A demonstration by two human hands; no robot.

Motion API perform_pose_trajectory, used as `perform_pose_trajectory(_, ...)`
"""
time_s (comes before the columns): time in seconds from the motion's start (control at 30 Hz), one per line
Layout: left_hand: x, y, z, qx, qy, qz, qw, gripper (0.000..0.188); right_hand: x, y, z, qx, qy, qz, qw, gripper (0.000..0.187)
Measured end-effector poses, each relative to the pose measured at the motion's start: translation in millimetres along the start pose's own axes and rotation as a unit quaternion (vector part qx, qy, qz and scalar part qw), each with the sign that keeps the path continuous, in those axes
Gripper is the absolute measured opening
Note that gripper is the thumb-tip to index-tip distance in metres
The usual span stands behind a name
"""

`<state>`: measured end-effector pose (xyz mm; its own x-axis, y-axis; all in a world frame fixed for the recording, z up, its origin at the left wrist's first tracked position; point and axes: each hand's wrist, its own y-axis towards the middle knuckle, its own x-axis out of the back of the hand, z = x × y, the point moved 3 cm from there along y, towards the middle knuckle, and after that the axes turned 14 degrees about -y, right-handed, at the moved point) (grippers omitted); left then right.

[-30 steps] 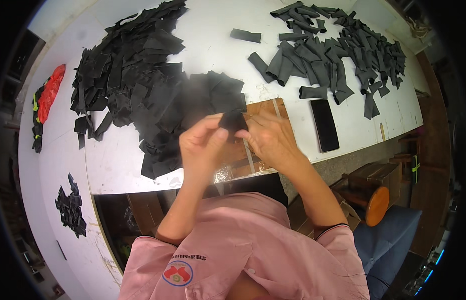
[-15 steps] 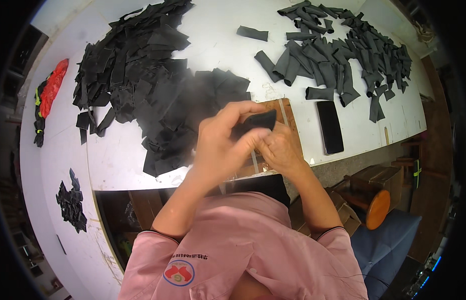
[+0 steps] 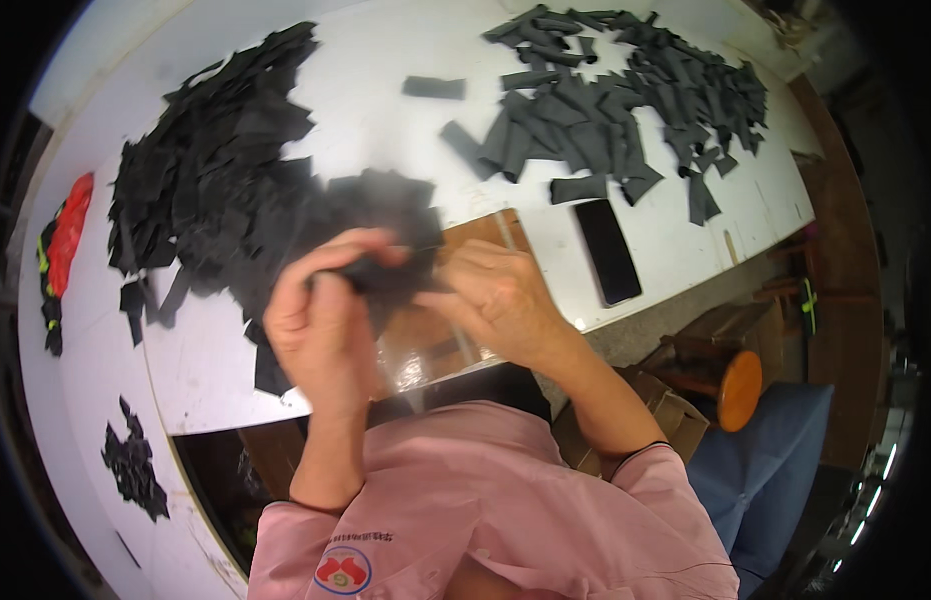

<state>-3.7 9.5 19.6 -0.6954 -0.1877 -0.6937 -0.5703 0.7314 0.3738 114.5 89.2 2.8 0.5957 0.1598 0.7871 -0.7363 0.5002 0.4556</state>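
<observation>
In front of my chest, my left hand [image 3: 325, 315] is curled round a small black fabric piece [image 3: 363, 272], thumb and fingers closed on it. Motion blurs the cloth's outline. Just to its right, my right hand [image 3: 505, 305] has its fingers bent inward and closed. Whether its fingertips grip an edge of the black cloth is hidden by blur. Both hands are above a brown board [image 3: 503, 232] at the table's front edge. Behind my left hand spreads a large heap of flat black fabric pieces [image 3: 220, 190].
Many rolled black fabric tubes [image 3: 585, 130] lie at the far right of the white table [image 3: 365, 60]. A black phone [image 3: 607, 252] rests near the front edge. At left are a red plastic bag [image 3: 73, 235] and small black scraps [image 3: 135, 470]. A round stool [image 3: 740, 390] stands lower right.
My hands have moved apart and left; before, they met round the black fabric piece, whose open end pointed right. The view has shifted, so the table's contents appear further left.
</observation>
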Motion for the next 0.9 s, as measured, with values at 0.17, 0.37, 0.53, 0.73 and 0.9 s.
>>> perform_pose_trajectory(0.17, 22, -9, 18, 0.108, 0.003, -0.036, 0.994, 0.018, -30, -16, -9, 0.039, -0.063, -0.021, 0.997, 0.024)
perform_pose_trajectory(0.37, 3, -1, -2, 0.009, 0.023, 0.005, 1.0, 0.023, 6, 2, 14, 0.035, -0.053, -0.054, 0.997, 0.017)
perform_pose_trajectory(0.53, -16, 5, -27, -0.055, -0.091, 0.057, 0.993, 0.024, 49, 20, 37, 0.056, 0.08, -0.113, 0.989, 0.032)
perform_pose_trajectory(0.73, -12, 6, -29, -0.057, -0.004, 0.046, 0.997, 0.026, 59, 15, 33, 0.095, 0.306, -0.036, 0.946, 0.021)
perform_pose_trajectory(0.9, -9, -1, -21, 0.002, 0.058, 0.104, 0.993, 0.031, 68, -4, 19, 0.041, 0.312, 0.005, 0.949, 0.019)
